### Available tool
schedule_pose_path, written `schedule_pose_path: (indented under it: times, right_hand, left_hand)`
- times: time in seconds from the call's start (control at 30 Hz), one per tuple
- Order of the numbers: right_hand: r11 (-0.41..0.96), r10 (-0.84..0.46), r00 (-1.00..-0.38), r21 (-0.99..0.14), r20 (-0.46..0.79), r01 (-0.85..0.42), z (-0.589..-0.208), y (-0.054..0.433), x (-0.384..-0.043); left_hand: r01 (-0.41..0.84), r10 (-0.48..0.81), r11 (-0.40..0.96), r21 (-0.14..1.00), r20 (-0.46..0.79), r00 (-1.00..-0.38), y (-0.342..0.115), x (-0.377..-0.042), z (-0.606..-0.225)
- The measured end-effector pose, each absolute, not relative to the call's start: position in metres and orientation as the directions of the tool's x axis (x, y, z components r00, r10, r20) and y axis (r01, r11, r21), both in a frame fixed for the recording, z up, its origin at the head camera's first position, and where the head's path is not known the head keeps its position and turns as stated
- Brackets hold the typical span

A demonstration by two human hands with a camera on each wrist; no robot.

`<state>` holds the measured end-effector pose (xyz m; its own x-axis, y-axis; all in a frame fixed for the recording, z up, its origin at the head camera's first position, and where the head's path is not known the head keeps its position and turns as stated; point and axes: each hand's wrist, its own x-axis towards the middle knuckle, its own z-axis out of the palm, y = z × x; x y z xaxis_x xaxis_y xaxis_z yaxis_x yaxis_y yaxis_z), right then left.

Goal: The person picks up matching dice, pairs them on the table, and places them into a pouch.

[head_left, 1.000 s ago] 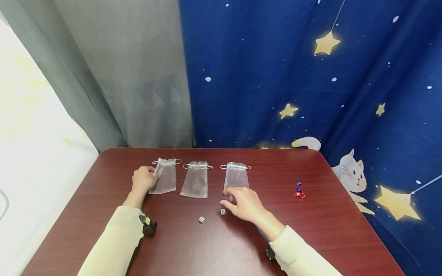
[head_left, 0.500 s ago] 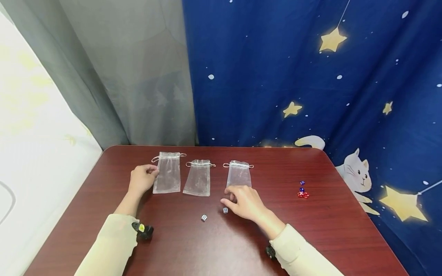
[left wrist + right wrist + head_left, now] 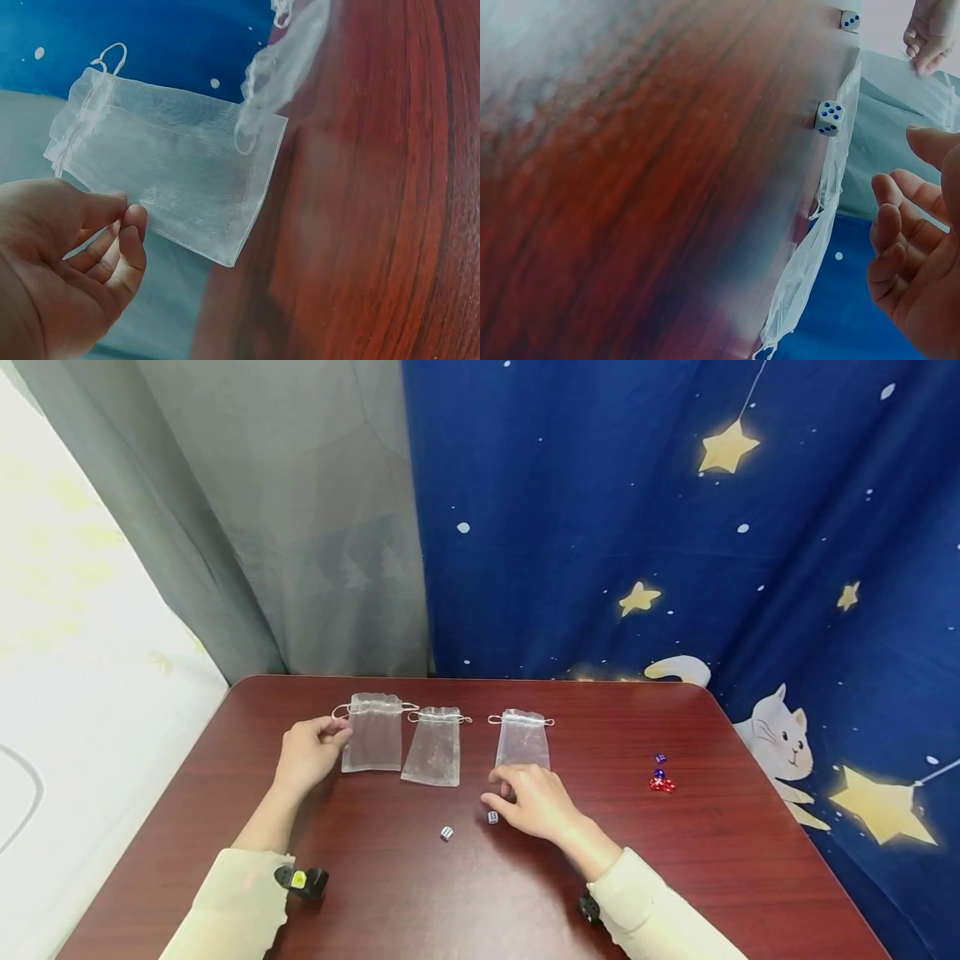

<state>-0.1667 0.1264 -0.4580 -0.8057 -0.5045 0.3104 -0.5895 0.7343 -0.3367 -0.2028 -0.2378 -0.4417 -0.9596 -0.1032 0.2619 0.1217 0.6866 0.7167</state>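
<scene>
My left hand [image 3: 311, 752] pinches the left edge of a sheer white drawstring pouch [image 3: 377, 739] between thumb and fingertips. Seen from the left wrist, the pouch [image 3: 180, 165] hangs flat from the pinch, its drawstring loop sticking out. Two similar pouches, a middle one [image 3: 435, 752] and a right one [image 3: 523, 739], lie to its right. My right hand [image 3: 536, 802] is held over the lower end of the right pouch, fingers loosely bent and nothing between them. Just beside its thumb sits a white die [image 3: 492, 817] with blue pips; another white die [image 3: 447, 833] lies left of it.
Toward the right of the brown table [image 3: 720, 860] sit a few blue dice [image 3: 660, 759] and a cluster of red dice [image 3: 663, 786]. A grey curtain [image 3: 322, 568] and a blue starry curtain [image 3: 540, 568] hang behind the far edge.
The left pouch has gone from folded over at its left side to spread flat, and has shifted right toward the middle pouch with my left hand. My right hand stays nearly still.
</scene>
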Motion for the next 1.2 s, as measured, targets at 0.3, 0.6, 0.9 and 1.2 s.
schedule_pose_path:
  times: [0.3, 0.6, 0.9, 1.2]
  right_hand:
    - [0.722, -0.515, -0.791, -0.330, 0.332, -0.608, -0.456, 0.123, -0.169]
    - [0.697, -0.529, -0.760, -0.317, 0.378, -0.643, -0.448, 0.114, -0.170]
    - [0.670, -0.524, -0.751, -0.350, 0.402, -0.655, -0.428, 0.098, -0.172]
    - [0.584, -0.512, -0.696, -0.390, 0.504, -0.712, -0.410, 0.083, -0.173]
  left_hand:
    - [0.148, -0.100, 0.652, 0.744, 0.277, -0.956, -0.227, -0.187, -0.426]
    - [0.188, -0.052, 0.625, 0.758, 0.280, -0.959, -0.213, -0.170, -0.421]
    - [0.214, 0.019, 0.568, 0.795, 0.248, -0.969, -0.193, -0.156, -0.416]
    - [0.257, 0.064, 0.545, 0.798, 0.265, -0.962, -0.180, -0.150, -0.412]
